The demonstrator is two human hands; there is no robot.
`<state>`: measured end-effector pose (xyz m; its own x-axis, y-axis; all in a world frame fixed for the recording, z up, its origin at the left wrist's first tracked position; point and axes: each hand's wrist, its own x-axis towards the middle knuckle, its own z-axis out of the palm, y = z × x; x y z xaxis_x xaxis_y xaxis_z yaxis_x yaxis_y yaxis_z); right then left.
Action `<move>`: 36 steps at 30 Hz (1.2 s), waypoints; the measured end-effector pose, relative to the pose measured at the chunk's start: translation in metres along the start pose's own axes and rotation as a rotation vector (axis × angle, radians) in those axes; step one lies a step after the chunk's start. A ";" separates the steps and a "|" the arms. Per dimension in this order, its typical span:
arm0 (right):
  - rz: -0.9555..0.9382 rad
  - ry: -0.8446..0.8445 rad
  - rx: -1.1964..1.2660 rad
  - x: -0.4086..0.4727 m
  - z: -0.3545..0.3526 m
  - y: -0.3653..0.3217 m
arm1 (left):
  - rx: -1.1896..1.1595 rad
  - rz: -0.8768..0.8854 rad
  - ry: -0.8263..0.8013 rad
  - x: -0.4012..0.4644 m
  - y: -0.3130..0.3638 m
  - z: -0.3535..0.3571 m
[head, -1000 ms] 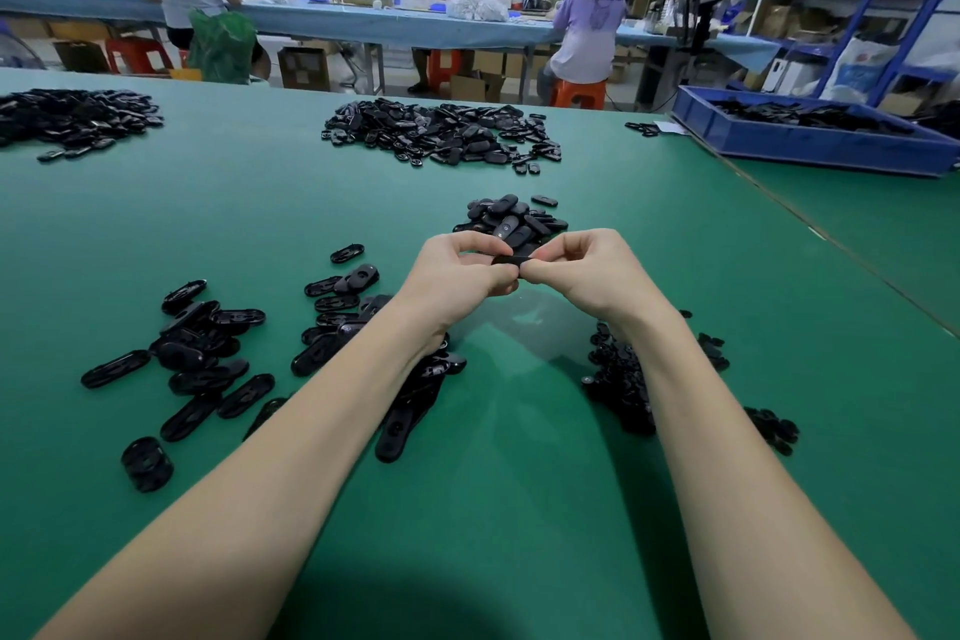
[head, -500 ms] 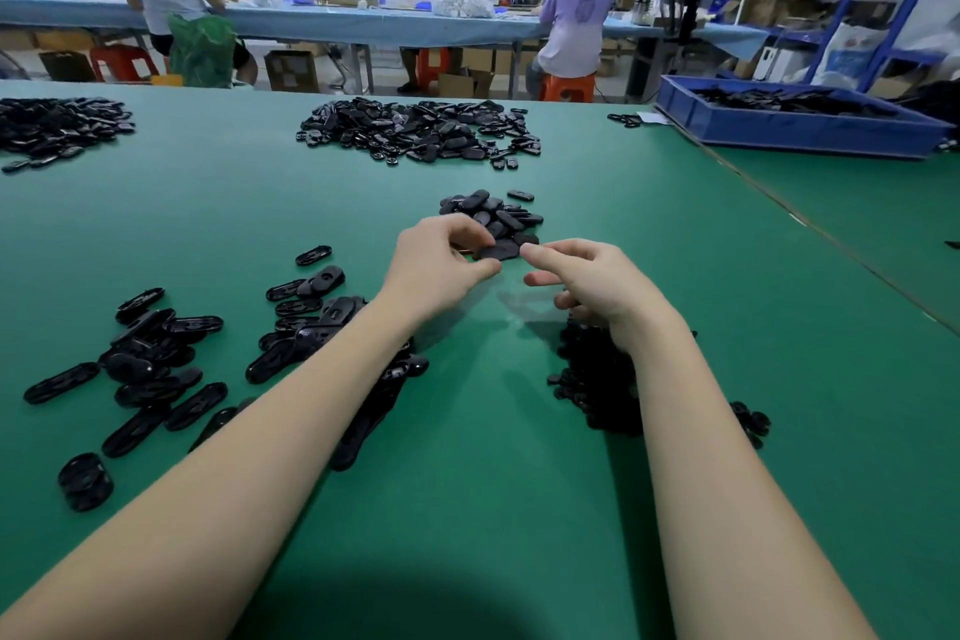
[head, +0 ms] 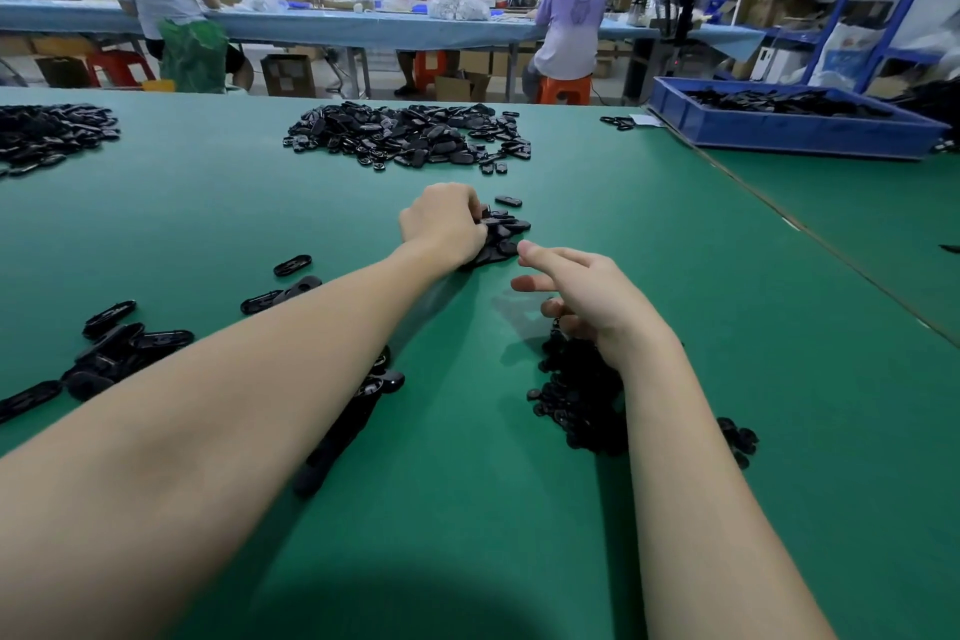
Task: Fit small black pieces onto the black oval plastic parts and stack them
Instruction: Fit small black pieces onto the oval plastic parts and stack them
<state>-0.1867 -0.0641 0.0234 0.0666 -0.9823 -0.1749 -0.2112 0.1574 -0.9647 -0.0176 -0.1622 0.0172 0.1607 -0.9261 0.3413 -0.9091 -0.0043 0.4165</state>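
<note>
the left hand point(head: 441, 224) curled its grip onto the small heap of finished black oval plastic parts point(head: 501, 237) at twelve o'clock; a careless set-down could topple it. the right hand point(head: 587, 299), fingers loose, hovered over the pile of small black pieces point(head: 576, 405).

Glossy black oval parts point(head: 501, 237) lie heaped flat mid-table, more ovals point(head: 119, 348) scattered at left, and small black pieces point(head: 576, 405) piled at right.

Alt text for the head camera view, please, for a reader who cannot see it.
A person's left hand reaches into a small stack of black oval parts on a green table, while the right hand hovers over a heap of small black pieces. More black parts lie around.
</note>
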 end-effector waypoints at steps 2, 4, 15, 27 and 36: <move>0.000 -0.008 -0.006 0.000 0.001 0.001 | -0.014 0.000 -0.001 -0.002 -0.001 -0.002; 0.001 -0.015 -0.013 0.001 0.001 0.002 | -0.050 -0.002 0.012 -0.007 -0.001 -0.007; -0.036 -0.125 -0.283 -0.001 0.018 -0.004 | -0.594 -0.132 -0.348 -0.078 -0.035 -0.068; -0.169 -0.532 -0.832 -0.008 0.063 -0.021 | -0.633 -0.053 -0.502 -0.094 -0.050 -0.072; -0.291 -0.523 -0.825 -0.010 0.073 -0.020 | -0.695 -0.059 -0.469 -0.097 -0.060 -0.075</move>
<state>-0.1118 -0.0501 0.0298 0.5989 -0.7729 -0.2096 -0.7119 -0.3939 -0.5815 0.0496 -0.0442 0.0223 -0.1151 -0.9932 -0.0192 -0.4363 0.0332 0.8992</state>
